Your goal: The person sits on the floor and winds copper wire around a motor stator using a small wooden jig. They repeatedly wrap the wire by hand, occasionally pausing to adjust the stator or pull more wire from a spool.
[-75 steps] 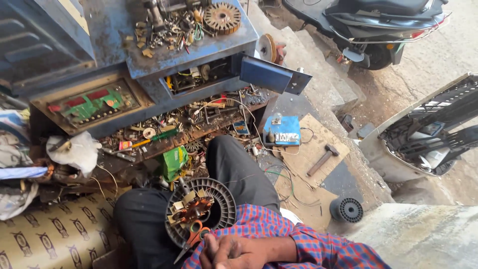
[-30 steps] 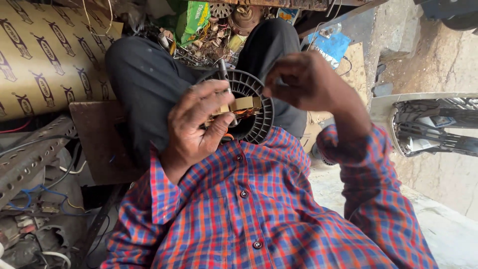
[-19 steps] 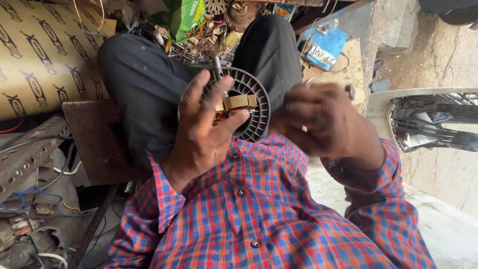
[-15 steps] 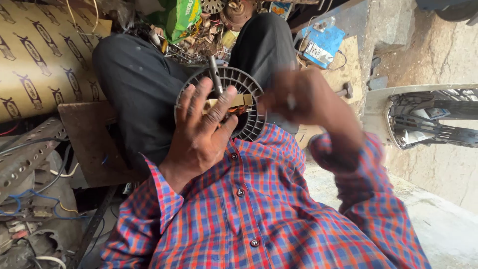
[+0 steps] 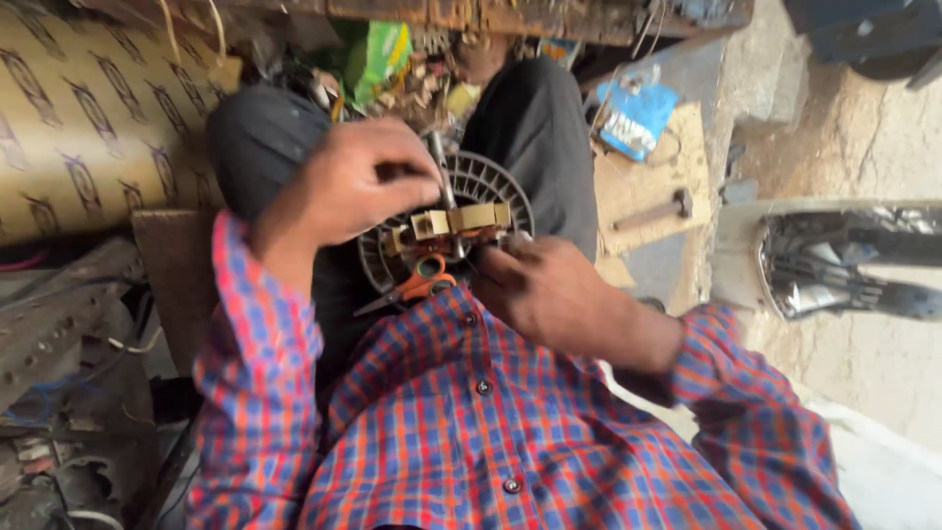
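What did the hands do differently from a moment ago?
The left hand lifted off the round black motor part, where it lay spread flat, and now hovers above it with fingers bunched. The right hand came down to the part's near edge. The orange-handled scissors, covered before, now show. The part stayed on the lap, and the hammer stayed on the board.

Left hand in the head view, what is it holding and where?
The left hand pinches the thin metal shaft near its top, above the round black ribbed motor part on the lap.
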Motion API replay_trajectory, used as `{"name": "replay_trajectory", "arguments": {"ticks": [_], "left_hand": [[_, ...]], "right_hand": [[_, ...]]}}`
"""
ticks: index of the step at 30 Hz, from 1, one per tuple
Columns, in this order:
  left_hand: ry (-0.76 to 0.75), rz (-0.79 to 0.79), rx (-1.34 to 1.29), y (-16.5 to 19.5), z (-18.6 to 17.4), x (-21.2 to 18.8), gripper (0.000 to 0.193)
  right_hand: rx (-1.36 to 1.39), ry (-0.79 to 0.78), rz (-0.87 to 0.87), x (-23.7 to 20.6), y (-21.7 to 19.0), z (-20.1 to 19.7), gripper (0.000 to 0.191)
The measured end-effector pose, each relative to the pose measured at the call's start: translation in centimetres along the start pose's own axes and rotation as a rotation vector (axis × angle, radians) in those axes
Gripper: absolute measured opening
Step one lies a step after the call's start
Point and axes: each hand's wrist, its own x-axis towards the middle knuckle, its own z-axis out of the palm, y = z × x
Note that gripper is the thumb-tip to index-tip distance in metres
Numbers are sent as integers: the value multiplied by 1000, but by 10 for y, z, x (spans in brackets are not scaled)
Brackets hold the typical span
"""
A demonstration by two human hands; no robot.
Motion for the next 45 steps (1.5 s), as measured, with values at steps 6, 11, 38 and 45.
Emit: {"name": "replay_trajectory", "arguments": {"ticks": [6,11,38,45], "left_hand": [[359,284,796,3,73,-56,15],[538,212,-137,-9,74,-56,11],[638,48,15,-27,59,-30,15],[27,-45,0,-24,6,4,19]], "right_hand": [[-145,5,607,-19,39,-16,14],[133,341,351,10,125,43,15],[42,420,321,6,144,51,9],[44,-18,86,20,14,-11,10]]}}
